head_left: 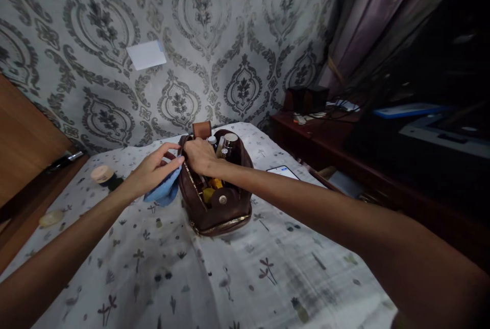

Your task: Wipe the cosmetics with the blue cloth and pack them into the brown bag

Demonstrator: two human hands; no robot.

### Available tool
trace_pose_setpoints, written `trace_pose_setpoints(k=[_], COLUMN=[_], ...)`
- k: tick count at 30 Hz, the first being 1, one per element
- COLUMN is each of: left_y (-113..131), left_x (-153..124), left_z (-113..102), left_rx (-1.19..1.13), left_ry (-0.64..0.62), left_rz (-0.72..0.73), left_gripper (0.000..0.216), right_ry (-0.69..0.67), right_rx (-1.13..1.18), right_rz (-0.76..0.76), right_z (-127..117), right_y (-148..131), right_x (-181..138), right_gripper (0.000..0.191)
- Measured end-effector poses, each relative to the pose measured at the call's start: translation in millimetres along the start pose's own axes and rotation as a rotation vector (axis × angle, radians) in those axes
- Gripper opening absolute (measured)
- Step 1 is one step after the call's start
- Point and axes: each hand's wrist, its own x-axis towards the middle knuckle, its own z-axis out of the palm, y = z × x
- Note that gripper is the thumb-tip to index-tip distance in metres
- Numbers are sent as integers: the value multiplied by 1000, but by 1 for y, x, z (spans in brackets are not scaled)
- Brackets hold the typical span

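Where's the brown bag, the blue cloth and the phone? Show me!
Brown bag [231, 211]: head view, leather above the front zipper.
Blue cloth [164, 192]: head view, its hanging part.
Phone [284, 171]: head view, its lit screen.

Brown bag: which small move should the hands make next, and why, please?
Perhaps lift the right hand slowly, straight up from the open brown bag. It reaches inside near the left side, with bottles standing close beside it, so a sideways pull might knock them. The left hand, holding a blue cloth, is just outside that side.
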Motion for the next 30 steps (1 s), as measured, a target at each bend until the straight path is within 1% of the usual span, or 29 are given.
trace_pose_setpoints(k=[2,5,10,16,21,24,26,27,28,30], left_y=[0,0,1,1,6,15,25,30,36,49], left_x=[0,-1,-3,-5,-5,-5,-4,-3,-1,5], left_z=[-1,-2,-2,-2,-1,0,1,2,3,8], left_rx=[7,9,-8,37,102,262,417,490,557,696], left_ry=[-4,-16,-33,-39,-11,103,183,194,179,65], left_rz=[-3,-11,-35,-16,16,100,188,235,283,354], left_gripper=[49,48,49,48,49,47,40,36,34,32], right_ry=[23,84,270,478,550,567,563,553,538,501], right_rx=[30,57,141,274,349,348,338,332,325,304], right_rz=[-3,-2,63,39,52,66,57,44,29,8], right_z=[-3,-12,-34,-48,-56,-58,-54,-51,-47,-38], right_y=[4,11,23,39,44,46,48,49,49,50], right_x=[-2,-7,-20,-41,-62,-74,-79,-80,-81,-81], right_gripper=[30,25,23,17,17,18,18,18,18,20])
